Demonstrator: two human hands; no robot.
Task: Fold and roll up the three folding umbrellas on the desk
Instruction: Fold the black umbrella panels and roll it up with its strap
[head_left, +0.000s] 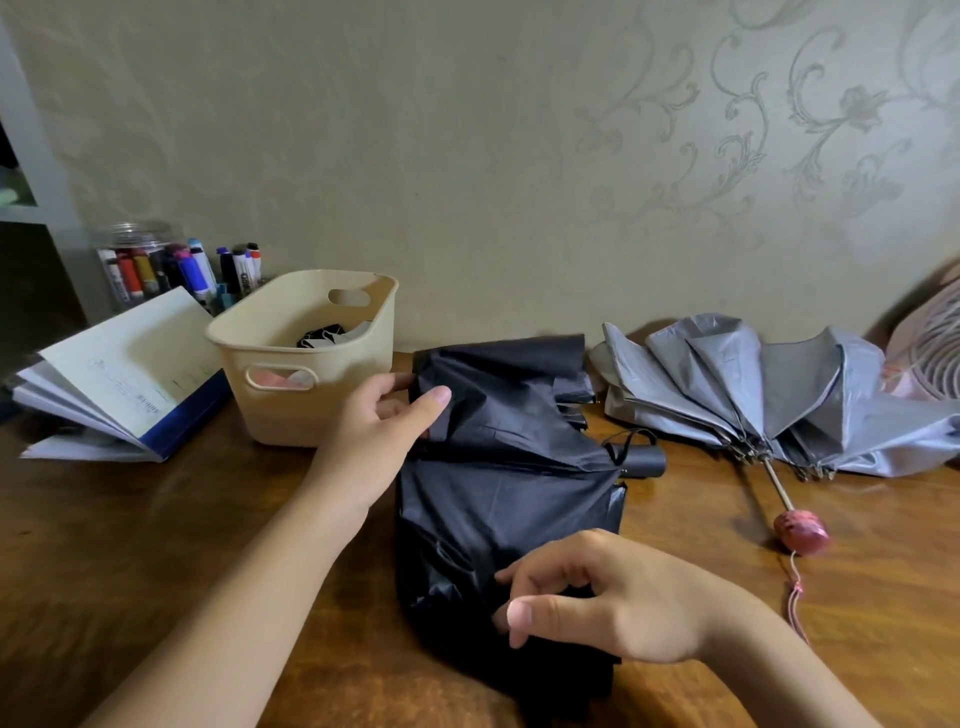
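**Gathering slack black cloth, with snags waiting**

Left hand (384, 415) clamps thumb over fingers on the far edge of the black umbrella (509, 467), which lies mid-desk (156, 519). Right hand (597, 597) has curled fingers pinching a near fold. The pleats look uneven, so rolling now could leave bulges or trap a rib. The grey umbrella (753, 395) sprawls just beside it, and a wide sweep could catch it.
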